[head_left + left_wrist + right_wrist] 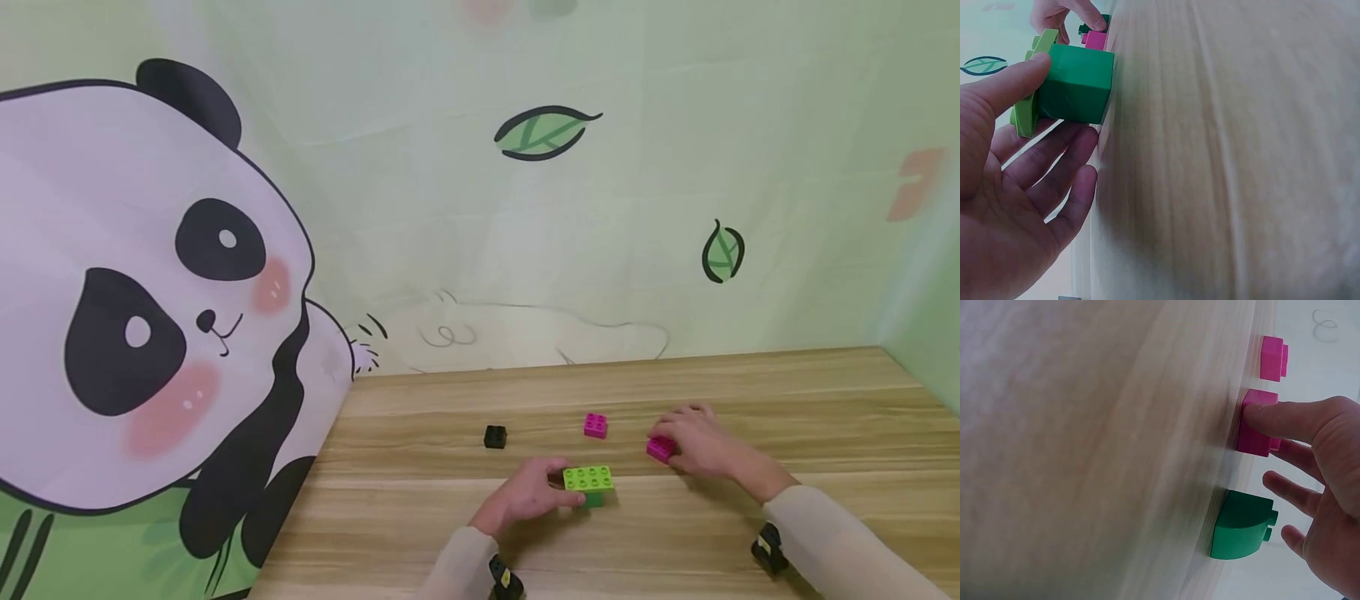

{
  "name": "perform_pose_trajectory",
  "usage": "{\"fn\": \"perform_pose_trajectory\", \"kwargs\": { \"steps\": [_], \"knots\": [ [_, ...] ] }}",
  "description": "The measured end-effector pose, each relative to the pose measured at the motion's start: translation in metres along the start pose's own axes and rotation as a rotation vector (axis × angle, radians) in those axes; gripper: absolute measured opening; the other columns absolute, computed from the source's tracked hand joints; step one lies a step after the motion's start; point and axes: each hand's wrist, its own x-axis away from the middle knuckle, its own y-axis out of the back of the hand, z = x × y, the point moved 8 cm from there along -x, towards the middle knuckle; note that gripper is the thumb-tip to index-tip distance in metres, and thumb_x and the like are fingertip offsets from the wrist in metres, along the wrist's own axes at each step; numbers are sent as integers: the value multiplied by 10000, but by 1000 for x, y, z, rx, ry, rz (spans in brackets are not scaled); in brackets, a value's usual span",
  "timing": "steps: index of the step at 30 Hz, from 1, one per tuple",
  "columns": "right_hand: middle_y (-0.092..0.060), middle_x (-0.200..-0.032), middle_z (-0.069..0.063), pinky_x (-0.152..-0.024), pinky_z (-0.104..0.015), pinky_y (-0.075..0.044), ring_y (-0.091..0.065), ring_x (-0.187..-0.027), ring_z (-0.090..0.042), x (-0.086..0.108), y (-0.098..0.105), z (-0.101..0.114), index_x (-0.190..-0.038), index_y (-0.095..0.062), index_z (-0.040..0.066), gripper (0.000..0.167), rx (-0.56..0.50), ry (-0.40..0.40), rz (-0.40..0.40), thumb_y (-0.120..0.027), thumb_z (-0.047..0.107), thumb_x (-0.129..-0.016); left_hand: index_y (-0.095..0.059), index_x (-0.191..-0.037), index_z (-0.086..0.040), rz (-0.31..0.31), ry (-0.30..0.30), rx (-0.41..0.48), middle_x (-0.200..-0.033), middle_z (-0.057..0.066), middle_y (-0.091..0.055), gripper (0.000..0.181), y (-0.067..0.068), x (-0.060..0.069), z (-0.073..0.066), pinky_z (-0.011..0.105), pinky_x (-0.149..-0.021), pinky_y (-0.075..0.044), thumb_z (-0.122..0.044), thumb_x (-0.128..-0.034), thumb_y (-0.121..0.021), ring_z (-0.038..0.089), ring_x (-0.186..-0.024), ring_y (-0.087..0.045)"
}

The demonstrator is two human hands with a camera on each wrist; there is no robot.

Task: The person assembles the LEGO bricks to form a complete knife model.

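My left hand (pixel 531 493) grips a two-part stack on the table: a lime-green eight-stud brick (pixel 588 478) on top of a darker green block (pixel 593 499). In the left wrist view the thumb lies against the lime brick, with the fingers behind the green block (pixel 1077 83). Farther right, my right hand (pixel 701 442) pinches a pink brick (pixel 661 449) at table level, its thumb (pixel 1285 420) on the near face. A green curved brick (pixel 1242 526) stands beside that hand in the right wrist view; the hand hides it from the head view.
A second pink brick (pixel 596 426) lies between the hands, toward the back. Left of it sits a black brick (pixel 495 437). The wooden tabletop (pixel 420 500) meets a pale green backdrop (pixel 420 208) with a panda picture (pixel 247 358) at the left.
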Motion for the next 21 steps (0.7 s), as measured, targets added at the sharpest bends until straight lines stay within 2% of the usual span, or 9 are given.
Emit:
{"fn": "perform_pose_trajectory", "kwargs": {
  "steps": [12,21],
  "knots": [
    [-657,-975,-4,-882,-634,-283,-543,-1015,-353,2,-1,-4,-955,-698,147,295,-27,10,-22,-811,166,-683,-660,-1115,-176,-2,26,-17,-901,-107,-617,337,-1,-2,0,271,-763,-451,-275,-806,-753,56,-836,-549],
    [-658,-983,3,-903,-636,-264,-547,-1007,-325,7,-3,-2,-974,-696,148,311,-89,-15,-27,-824,188,-694,-656,-1136,-173,9,25,-34,-903,-112,-612,353,-3,-5,-2,261,-738,-449,-281,-813,-749,53,-831,-545]
  ]
}}
